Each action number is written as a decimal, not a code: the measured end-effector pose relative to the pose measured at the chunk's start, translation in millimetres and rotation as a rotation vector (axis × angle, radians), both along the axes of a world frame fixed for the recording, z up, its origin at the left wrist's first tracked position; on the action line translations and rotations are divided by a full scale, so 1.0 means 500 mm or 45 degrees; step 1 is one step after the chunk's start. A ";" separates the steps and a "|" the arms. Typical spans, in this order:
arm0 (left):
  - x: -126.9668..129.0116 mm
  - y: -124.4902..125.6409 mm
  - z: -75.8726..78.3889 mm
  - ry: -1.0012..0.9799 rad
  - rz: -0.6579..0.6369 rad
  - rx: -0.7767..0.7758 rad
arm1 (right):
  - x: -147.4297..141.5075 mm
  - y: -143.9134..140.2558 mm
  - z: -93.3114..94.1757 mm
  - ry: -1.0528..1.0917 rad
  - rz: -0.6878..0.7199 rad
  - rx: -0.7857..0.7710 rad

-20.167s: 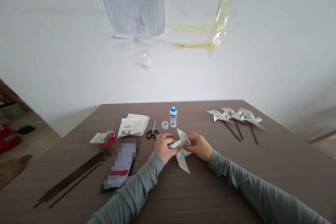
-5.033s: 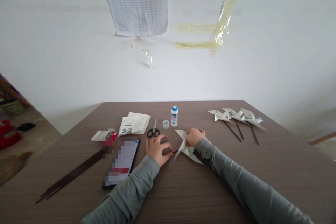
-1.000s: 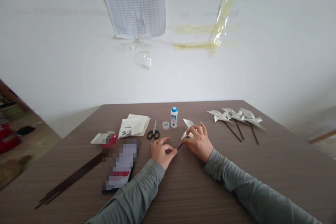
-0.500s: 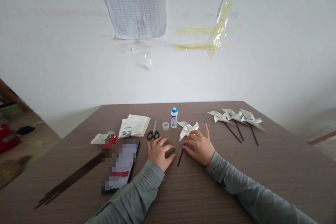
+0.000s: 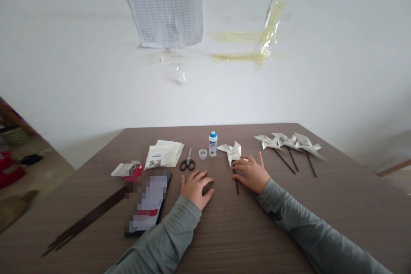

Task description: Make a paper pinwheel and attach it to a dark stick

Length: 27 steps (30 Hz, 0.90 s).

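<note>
A bundle of thin dark sticks [image 5: 85, 221] is seen at the far left of the brown wooden surface [image 5: 224, 239], with a black phone [image 5: 146, 205] beside it. Black-handled scissors [image 5: 187, 161] lie further back. The left hand [image 5: 195, 186] is laid flat and open on the surface, holding nothing. Behind, a small white glue bottle with a blue cap [image 5: 212, 143] stands upright. The white paper pinwheel on a dark stick [image 5: 232, 157] lies on the surface, touched by the fingertips of the open right hand [image 5: 253, 174]. Three finished paper pinwheels [image 5: 290, 143] lie well apart at the right.
</note>
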State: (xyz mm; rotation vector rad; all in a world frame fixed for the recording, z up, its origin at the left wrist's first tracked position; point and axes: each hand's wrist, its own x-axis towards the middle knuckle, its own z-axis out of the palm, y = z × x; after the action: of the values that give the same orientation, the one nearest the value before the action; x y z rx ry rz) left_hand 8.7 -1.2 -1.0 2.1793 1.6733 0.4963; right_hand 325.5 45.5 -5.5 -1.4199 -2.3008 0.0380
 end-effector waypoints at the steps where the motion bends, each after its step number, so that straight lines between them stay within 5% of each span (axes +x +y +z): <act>1: -0.001 0.000 -0.001 0.004 -0.003 0.000 | 0.015 0.008 -0.003 0.010 0.007 0.008; 14: -0.007 -0.005 0.000 0.035 -0.021 0.004 | 0.220 0.063 -0.027 0.059 -0.275 -0.100; 27: -0.011 -0.006 -0.008 0.142 -0.074 0.026 | 0.218 0.047 -0.002 0.035 -0.409 -0.160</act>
State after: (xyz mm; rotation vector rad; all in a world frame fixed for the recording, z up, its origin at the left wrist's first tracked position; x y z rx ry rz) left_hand 3.0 -4.3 -5.1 2.3018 1.6623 0.3847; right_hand 434.6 68.8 -6.5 -1.8242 -2.0527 0.1058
